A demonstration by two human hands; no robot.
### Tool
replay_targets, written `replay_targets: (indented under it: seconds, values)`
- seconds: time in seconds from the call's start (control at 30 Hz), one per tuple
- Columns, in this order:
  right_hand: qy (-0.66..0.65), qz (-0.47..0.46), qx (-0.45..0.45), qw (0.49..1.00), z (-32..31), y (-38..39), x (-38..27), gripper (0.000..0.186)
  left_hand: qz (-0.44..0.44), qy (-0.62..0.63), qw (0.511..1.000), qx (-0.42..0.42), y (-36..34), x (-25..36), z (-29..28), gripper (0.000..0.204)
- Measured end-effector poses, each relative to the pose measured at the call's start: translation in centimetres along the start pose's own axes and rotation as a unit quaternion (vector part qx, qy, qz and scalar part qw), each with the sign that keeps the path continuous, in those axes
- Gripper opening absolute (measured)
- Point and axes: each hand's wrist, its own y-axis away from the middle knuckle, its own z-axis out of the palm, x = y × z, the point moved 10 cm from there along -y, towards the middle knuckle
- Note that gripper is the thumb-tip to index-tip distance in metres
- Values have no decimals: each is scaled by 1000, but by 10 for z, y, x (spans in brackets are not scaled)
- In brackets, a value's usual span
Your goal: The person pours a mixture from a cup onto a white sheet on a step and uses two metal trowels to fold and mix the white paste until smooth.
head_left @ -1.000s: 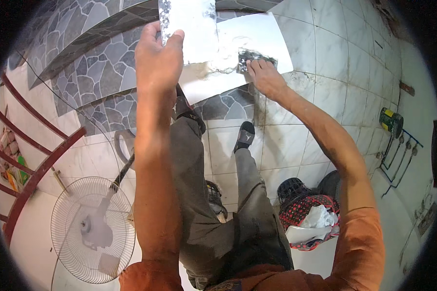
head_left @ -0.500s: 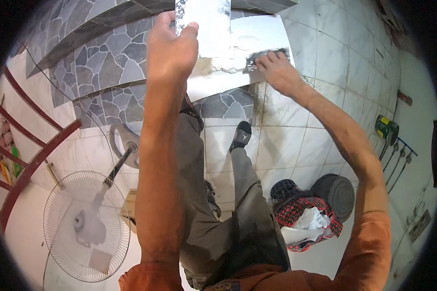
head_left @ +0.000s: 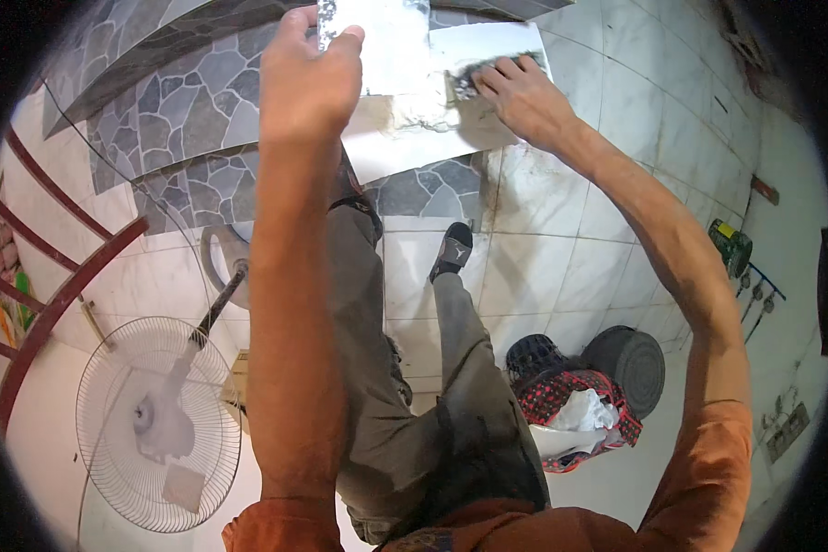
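Far ahead at the top, my left hand (head_left: pixel 311 87) is closed on the edge of a white rectangular panel (head_left: pixel 386 46) with dark speckles along its left side. Part of the panel runs out of the picture. Under it lies a larger white sheet (head_left: pixel 377 164), stained brown and grey near the middle. My right hand (head_left: pixel 535 103) presses its bent fingers on a dark, speckled pad (head_left: pixel 466 83), whose exact kind is unclear. The pad rests on the sheet's right part, just right of the panel.
Grey stone-patterned steps (head_left: pixel 184 120) lie beneath the sheet. At the left stand a fan (head_left: pixel 156 423) and a dark red rail (head_left: pixel 74 281). A polka-dot bag (head_left: pixel 561 391), a black basket (head_left: pixel 531 357) and a round dark lid-like object (head_left: pixel 627 368) sit at right.
My right hand and the dark pad have moved farther away across the sheet, the pad also slightly left. My left hand and the panel appear shifted slightly left.
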Motion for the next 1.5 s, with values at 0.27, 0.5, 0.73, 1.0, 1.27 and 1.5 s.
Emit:
replay_targets:
  seconds: [0.27, 0.5, 0.73, 1.0, 1.27, 1.5]
  values:
    - [26, -8, -75, 997, 32, 5, 6, 15, 0, -25, 1000, -17, -1, 4, 1, 44]
    - [10, -51, -74, 996, 21, -26, -26, 29, -22, 12, 1000, 6, -5, 2, -4, 42]
    - [31, -89, -23, 995, 7, -22, 0, 16, 0, -2, 1000, 14, 3, 3, -17, 44]
    - [21, -76, -77, 994, 37, -19, 3, 16, 8, 26, 1000, 10, 1, 7, -22, 45]
    - [84, -56, -51, 994, 34, -36, 6, 19, 9, 34, 999, 18, -5, -4, -31, 43]
    - [-12, -29, -103, 994, 8, -32, 6, 36, 52, -189, 977, 86, 21, 52, -36, 36]
